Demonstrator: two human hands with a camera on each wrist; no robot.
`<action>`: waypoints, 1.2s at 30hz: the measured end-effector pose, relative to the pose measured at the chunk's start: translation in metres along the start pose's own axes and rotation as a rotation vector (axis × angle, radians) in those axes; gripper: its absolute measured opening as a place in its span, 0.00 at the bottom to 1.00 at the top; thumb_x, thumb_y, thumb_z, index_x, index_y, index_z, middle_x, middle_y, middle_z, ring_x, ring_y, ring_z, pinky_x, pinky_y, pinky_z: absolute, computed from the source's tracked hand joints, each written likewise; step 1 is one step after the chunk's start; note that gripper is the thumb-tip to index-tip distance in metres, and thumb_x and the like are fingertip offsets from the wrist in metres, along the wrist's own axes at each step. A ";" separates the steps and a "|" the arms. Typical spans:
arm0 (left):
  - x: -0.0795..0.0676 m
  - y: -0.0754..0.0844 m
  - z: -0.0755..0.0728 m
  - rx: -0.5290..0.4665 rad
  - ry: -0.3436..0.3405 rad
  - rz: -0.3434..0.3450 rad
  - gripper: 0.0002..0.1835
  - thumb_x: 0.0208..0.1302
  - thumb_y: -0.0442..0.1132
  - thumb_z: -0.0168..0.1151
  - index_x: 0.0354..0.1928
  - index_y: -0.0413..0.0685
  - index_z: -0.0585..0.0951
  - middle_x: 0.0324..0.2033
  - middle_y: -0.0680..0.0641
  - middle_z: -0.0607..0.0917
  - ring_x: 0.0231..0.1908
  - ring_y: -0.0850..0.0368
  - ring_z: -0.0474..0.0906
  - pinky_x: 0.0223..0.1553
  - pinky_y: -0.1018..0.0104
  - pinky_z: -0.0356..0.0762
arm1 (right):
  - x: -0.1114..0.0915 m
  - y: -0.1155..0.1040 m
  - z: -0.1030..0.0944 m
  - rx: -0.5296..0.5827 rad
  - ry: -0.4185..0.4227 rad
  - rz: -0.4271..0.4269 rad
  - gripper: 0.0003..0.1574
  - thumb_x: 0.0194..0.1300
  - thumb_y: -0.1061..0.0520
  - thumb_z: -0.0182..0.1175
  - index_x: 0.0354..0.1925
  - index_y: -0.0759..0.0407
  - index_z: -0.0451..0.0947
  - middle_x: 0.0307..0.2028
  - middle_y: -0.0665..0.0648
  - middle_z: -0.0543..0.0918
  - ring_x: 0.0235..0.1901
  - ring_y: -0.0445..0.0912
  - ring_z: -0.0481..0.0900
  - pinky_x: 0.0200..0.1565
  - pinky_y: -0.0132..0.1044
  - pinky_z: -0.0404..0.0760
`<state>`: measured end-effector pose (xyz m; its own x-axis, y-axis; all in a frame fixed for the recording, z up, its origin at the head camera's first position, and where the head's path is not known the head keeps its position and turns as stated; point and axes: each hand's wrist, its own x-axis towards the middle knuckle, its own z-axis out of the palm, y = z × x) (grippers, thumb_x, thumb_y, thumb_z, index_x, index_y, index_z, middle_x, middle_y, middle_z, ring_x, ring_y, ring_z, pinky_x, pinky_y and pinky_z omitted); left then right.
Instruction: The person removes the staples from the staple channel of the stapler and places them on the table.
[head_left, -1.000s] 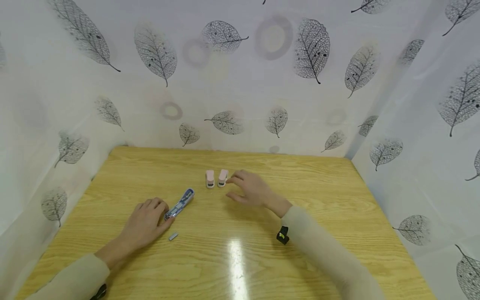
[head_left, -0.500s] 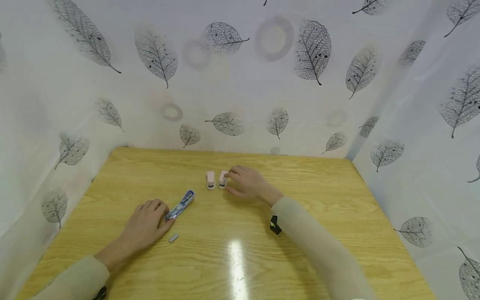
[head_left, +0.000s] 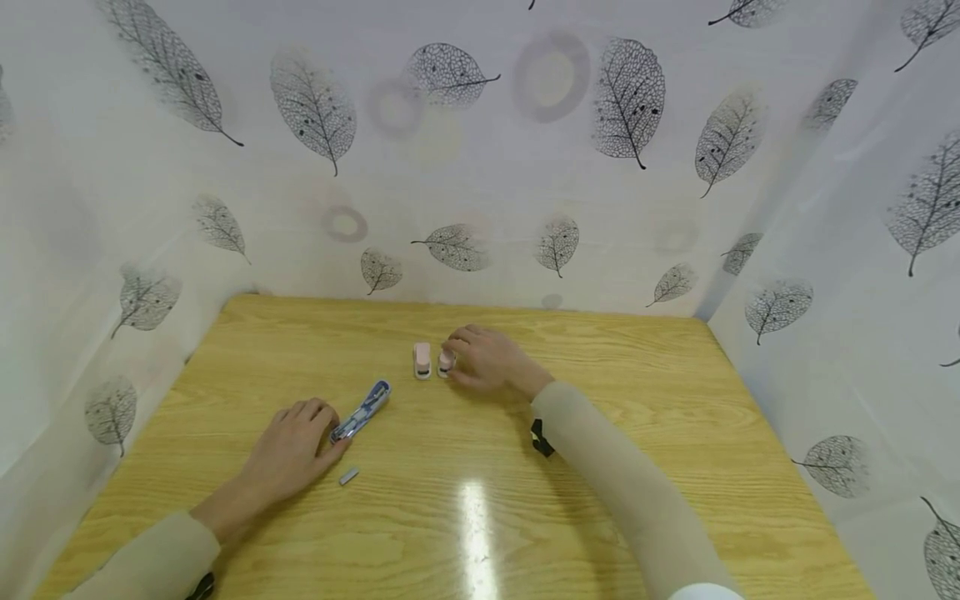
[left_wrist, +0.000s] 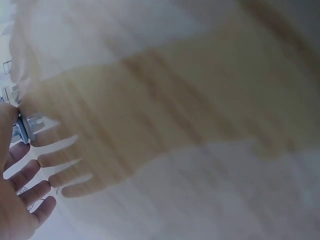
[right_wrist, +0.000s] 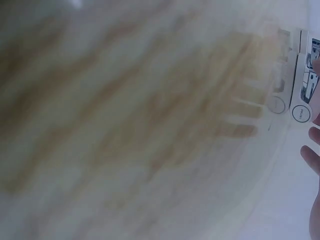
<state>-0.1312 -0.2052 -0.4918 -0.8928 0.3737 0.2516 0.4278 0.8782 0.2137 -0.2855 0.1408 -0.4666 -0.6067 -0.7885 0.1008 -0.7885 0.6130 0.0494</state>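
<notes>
My left hand [head_left: 288, 450] pinches the near end of a blue, partly see-through stapler [head_left: 361, 413] that lies slantwise on the table. In the left wrist view, the thumb and index finger meet at the stapler's end [left_wrist: 23, 131]. Farther back, the right hand [head_left: 489, 360] has its thumb and fingers round a small pink and white mini stapler [head_left: 446, 363], partly covered by the fingertips. The right wrist view catches its white base [right_wrist: 301, 95] beside the fingers. A matching pink mini stapler [head_left: 422, 360] stands just left of it.
A short grey strip of staples [head_left: 348, 476] lies near the left thumb. The wooden table [head_left: 600, 492] is backed and flanked by a white leaf-print curtain [head_left: 495, 167]. A bright reflection falls on the table's front middle.
My right hand has moved left and slightly away from me, closing its fingers round the right-hand pink mini stapler. The left hand and the blue stapler have stayed in place.
</notes>
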 end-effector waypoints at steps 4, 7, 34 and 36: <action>0.000 0.001 -0.001 -0.006 0.003 0.000 0.14 0.66 0.51 0.73 0.42 0.50 0.82 0.44 0.46 0.85 0.48 0.43 0.83 0.51 0.40 0.82 | 0.001 0.001 0.002 -0.014 -0.006 0.000 0.26 0.77 0.40 0.56 0.64 0.50 0.78 0.64 0.53 0.83 0.66 0.48 0.79 0.72 0.42 0.76; 0.000 0.001 -0.001 -0.005 0.006 -0.002 0.14 0.66 0.50 0.73 0.42 0.50 0.82 0.44 0.46 0.85 0.48 0.43 0.83 0.51 0.41 0.82 | 0.000 0.000 0.001 -0.024 0.006 -0.008 0.26 0.76 0.40 0.57 0.64 0.50 0.78 0.62 0.53 0.84 0.65 0.48 0.80 0.70 0.42 0.77; 0.002 0.017 -0.016 -0.085 0.050 -0.009 0.17 0.66 0.48 0.73 0.47 0.44 0.83 0.45 0.44 0.86 0.48 0.45 0.83 0.52 0.43 0.82 | -0.084 0.007 -0.007 -0.063 0.137 -0.022 0.24 0.67 0.42 0.68 0.54 0.53 0.84 0.50 0.54 0.89 0.51 0.49 0.87 0.56 0.42 0.86; 0.006 0.026 -0.018 -0.090 0.066 0.012 0.17 0.66 0.48 0.74 0.46 0.44 0.83 0.44 0.45 0.86 0.47 0.46 0.83 0.51 0.44 0.83 | -0.092 0.007 -0.008 -0.054 0.131 -0.008 0.24 0.67 0.42 0.69 0.54 0.54 0.84 0.50 0.54 0.89 0.51 0.49 0.86 0.56 0.43 0.86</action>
<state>-0.1227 -0.1853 -0.4672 -0.8774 0.3610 0.3160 0.4523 0.8422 0.2935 -0.2344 0.2184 -0.4675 -0.5790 -0.7826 0.2286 -0.7848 0.6109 0.1038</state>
